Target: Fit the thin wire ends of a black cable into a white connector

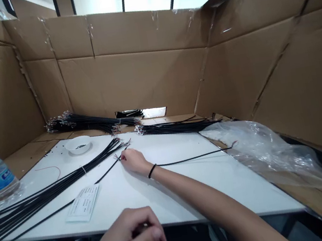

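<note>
Black cable (108, 171) slants forward-right, right hand (133, 160) pinching near its end; left hand (132, 232) half-curled.

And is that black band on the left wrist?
No, the black band is around the wrist of the right hand, whose arm stretches over the white table.
</note>
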Motion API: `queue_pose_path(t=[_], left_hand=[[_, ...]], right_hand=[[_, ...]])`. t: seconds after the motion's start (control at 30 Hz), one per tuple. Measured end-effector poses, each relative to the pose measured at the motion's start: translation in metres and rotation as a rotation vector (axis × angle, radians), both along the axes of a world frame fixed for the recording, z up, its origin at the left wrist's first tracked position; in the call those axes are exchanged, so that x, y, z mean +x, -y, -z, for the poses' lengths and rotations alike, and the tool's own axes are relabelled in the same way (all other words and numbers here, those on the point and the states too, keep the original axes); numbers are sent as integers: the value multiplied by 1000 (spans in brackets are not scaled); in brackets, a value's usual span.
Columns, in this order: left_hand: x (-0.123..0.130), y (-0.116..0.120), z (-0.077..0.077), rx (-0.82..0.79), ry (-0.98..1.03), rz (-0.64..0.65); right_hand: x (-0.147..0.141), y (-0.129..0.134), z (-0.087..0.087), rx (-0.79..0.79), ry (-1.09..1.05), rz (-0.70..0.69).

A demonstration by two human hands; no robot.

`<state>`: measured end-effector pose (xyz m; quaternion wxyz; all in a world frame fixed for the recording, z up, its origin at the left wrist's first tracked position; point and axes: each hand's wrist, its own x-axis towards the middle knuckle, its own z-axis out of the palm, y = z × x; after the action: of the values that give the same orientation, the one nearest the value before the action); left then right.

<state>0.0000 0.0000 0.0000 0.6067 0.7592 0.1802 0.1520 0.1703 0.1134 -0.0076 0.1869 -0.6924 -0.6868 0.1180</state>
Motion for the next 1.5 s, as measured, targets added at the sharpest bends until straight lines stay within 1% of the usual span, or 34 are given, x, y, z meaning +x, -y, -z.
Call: queue_pose_path(t=[0.07, 0.17, 0.27, 0.33, 0.37, 0.43, 0.5, 0.63, 0.73, 0.87, 1.03, 1.17, 1.3, 1.5], left_hand=[[-9, -13, 3, -80, 79, -127], [-17, -34, 11, -101, 217, -343], [-22, -47, 16, -123, 315, -603], [-22, -49, 16, -149, 365, -706], [-22, -49, 16, -162, 391, -722], [-21, -47, 16, -170, 431, -719], [-19, -45, 16, -174, 445, -701], [-14, -44, 18, -220, 457, -692], [-8, -44, 20, -238, 456, -683], [-2, -43, 25, -238, 453, -675], [-2, -42, 30, -191, 530, -731], [-6, -40, 31, -156, 575, -712], [-7, -39, 32, -148, 566, -677], [-7, -41, 33, -101, 545, -620]], right_hand=[[-2, 3, -3, 27, -59, -17], [0, 19, -16, 93, -182, -71], [4, 48, -33, 168, -340, -149], [6, 73, -40, 211, -441, -177], [6, 85, -41, 235, -484, -179], [6, 106, -39, 259, -551, -192], [5, 123, -33, 263, -611, -206], [5, 141, -18, 275, -741, -189], [7, 144, -7, 311, -763, -219], [7, 145, 10, 406, -719, -258], [3, 148, 24, 491, -634, -279], [2, 150, 26, 500, -607, -284], [2, 150, 26, 475, -591, -302], [2, 150, 27, 445, -574, -286]])
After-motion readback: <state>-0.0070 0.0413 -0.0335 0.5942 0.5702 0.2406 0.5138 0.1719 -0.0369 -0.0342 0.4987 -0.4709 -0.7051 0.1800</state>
